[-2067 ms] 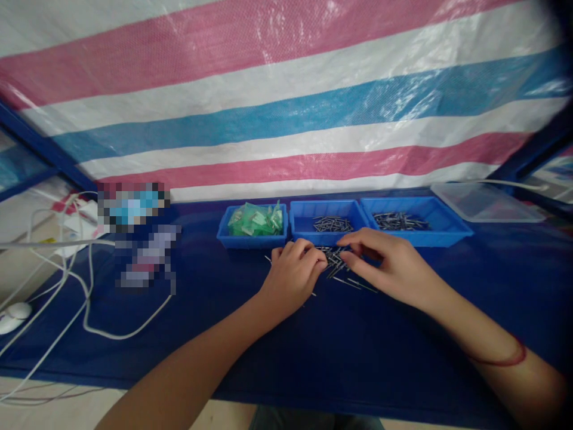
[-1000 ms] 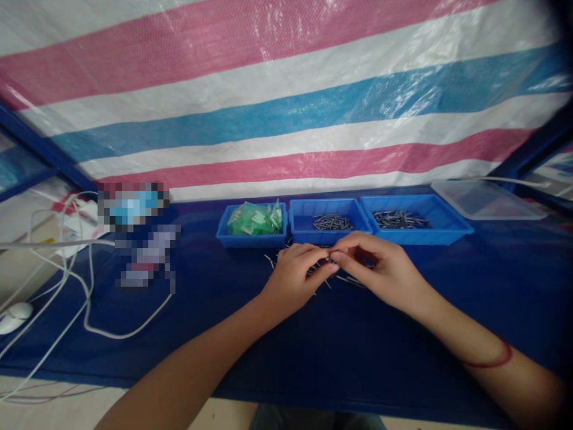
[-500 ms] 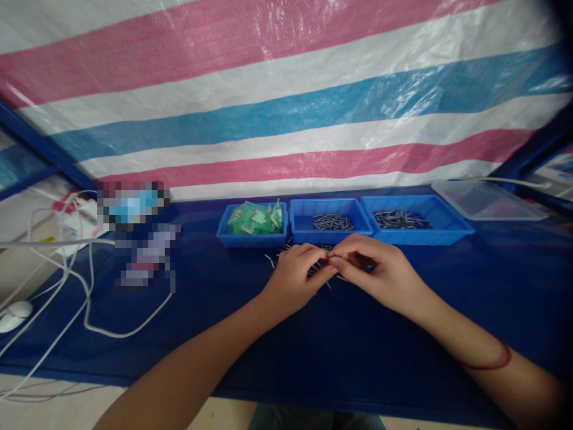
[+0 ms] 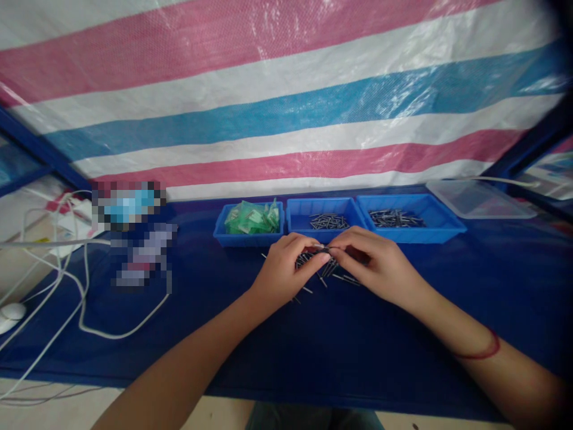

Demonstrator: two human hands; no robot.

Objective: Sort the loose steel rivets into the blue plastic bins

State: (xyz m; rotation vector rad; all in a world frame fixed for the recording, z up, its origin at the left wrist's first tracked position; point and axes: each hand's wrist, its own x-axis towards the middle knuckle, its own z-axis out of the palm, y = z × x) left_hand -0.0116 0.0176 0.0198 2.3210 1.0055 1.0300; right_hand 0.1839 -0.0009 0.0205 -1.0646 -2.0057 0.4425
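My left hand (image 4: 286, 263) and my right hand (image 4: 376, 260) meet above the table, thumbs and fingers pinched together. Between their fingertips is a small, thin, dark metal piece (image 4: 326, 249), mostly covered, so its exact kind does not show. Below and behind the hands, a loose heap of thin metal pins (image 4: 330, 269) lies on the blue table top, some strewn toward the front. Just beyond stand a middle blue bin (image 4: 298, 226) and a right blue bin (image 4: 441, 230), each with similar pins inside. A left blue bin (image 4: 248, 240) contains small green plastic packets (image 4: 250, 218).
A clear plastic lid (image 4: 483, 200) lies at the back right. White cables (image 4: 120, 335) loop over the table's left side, near a white mouse (image 4: 11, 316) and pixelated items (image 4: 150, 254). Behind the table (image 4: 358, 352) hangs a striped plastic sheet (image 4: 268, 119).
Both hands have shifted slightly left and up in the picture, still pinched together. The view has moved a little, and more of the pin heap shows beneath the fingers.
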